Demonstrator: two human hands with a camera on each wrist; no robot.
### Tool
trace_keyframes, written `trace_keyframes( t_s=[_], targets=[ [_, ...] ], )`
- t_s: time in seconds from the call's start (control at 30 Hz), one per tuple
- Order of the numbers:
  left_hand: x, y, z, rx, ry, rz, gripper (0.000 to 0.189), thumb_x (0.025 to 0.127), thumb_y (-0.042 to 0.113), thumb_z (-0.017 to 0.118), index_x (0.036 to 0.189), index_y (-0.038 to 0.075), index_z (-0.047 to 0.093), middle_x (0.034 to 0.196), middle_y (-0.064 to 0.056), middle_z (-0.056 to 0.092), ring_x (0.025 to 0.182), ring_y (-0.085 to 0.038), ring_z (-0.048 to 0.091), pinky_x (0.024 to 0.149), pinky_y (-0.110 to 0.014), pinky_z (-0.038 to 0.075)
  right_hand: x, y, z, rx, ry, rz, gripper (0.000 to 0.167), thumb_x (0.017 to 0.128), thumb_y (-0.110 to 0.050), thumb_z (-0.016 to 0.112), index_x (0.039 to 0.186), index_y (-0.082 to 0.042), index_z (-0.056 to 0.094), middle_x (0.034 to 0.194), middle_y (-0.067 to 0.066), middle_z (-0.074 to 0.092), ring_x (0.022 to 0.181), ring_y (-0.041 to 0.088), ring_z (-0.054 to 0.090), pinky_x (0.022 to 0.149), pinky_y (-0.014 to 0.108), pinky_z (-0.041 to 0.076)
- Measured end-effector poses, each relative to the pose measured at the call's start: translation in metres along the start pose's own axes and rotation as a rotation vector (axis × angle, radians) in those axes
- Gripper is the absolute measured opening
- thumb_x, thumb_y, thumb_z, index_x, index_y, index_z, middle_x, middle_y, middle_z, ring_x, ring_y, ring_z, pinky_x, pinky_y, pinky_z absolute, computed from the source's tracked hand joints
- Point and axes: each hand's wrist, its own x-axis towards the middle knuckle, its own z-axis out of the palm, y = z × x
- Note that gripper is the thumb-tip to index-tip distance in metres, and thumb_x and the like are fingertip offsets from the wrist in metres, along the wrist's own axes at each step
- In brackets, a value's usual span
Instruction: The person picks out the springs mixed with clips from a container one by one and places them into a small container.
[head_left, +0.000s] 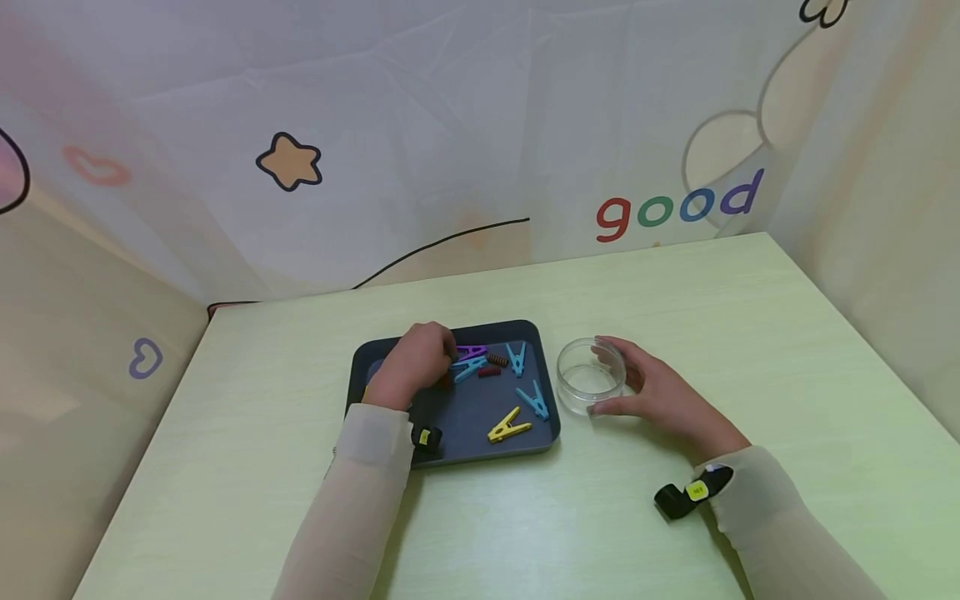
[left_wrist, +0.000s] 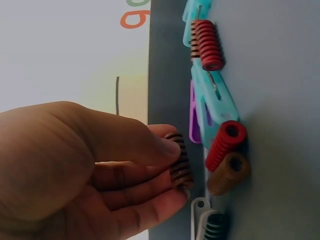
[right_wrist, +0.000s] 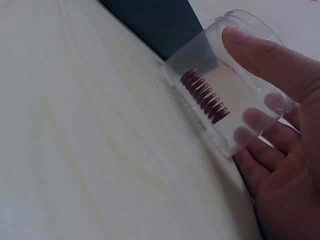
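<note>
Over the dark tray [head_left: 480,454], my left hand [head_left: 417,358] pinches a brown coil spring [left_wrist: 182,167] between thumb and fingers. Below it lie a red spring [left_wrist: 226,145], a brown spring [left_wrist: 229,175] and blue clothespins [left_wrist: 215,97]. My right hand [head_left: 660,392] grips a clear round jar [head_left: 591,379] on the table, right of the tray. Through the jar's wall, the right wrist view shows a dark red spring [right_wrist: 204,96], apparently lying near its bottom; the head view does not show it clearly. The left fingertips are hidden in the head view.
A yellow clothespin [head_left: 508,427] lies at the tray's front, with more blue clothespins [head_left: 533,401] on its right side. A purple clothespin [head_left: 471,352] is near the far rim. Patterned fabric [head_left: 450,142] stands behind the pale table [head_left: 525,533] and at both sides.
</note>
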Motion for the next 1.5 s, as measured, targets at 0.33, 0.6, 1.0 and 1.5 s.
trace_keyframes(
  t_s=[0.33, 0.6, 1.0, 1.5],
  targets=[
    [-0.006, 0.009, -0.007, 0.017, 0.014, 0.012, 0.023, 0.093, 0.009, 0.057, 0.111, 0.003, 0.070, 0.109, -0.011, 0.069, 0.083, -0.020, 0.060, 0.079, -0.034, 0.056, 0.000, -0.001, 0.000, 0.000, -0.004, 0.012, 0.098, 0.070, -0.051, 0.082, 0.150, -0.033, 0.029, 0.154, 0.000, 0.037, 0.145, 0.029, 0.031, 0.113, 0.050, 0.031],
    [-0.009, 0.012, -0.009, 0.009, 0.007, 0.021, 0.022, 0.093, 0.009, 0.057, 0.110, 0.003, 0.069, 0.106, -0.011, 0.069, 0.083, -0.019, 0.060, 0.079, -0.034, 0.056, 0.000, 0.000, 0.000, 0.010, -0.006, 0.011, 0.096, 0.071, -0.048, 0.082, 0.150, -0.034, 0.029, 0.155, 0.000, 0.036, 0.146, 0.029, 0.029, 0.114, 0.051, 0.029],
    [-0.012, 0.016, -0.008, -0.036, 0.025, 0.057, 0.021, 0.092, 0.009, 0.059, 0.110, 0.002, 0.069, 0.102, -0.009, 0.067, 0.079, -0.018, 0.058, 0.074, -0.031, 0.053, 0.000, -0.001, -0.001, 0.010, -0.004, 0.018, 0.098, 0.071, -0.047, 0.083, 0.150, -0.031, 0.029, 0.155, 0.001, 0.035, 0.146, 0.029, 0.029, 0.114, 0.050, 0.029],
    [-0.019, 0.026, -0.012, -0.020, 0.056, 0.091, 0.022, 0.091, 0.009, 0.058, 0.109, 0.003, 0.070, 0.104, -0.009, 0.067, 0.084, -0.019, 0.058, 0.079, -0.033, 0.054, 0.001, 0.002, 0.000, 0.009, -0.003, 0.009, 0.099, 0.069, -0.050, 0.083, 0.150, -0.033, 0.029, 0.154, 0.000, 0.037, 0.145, 0.029, 0.031, 0.114, 0.049, 0.031]
  ],
)
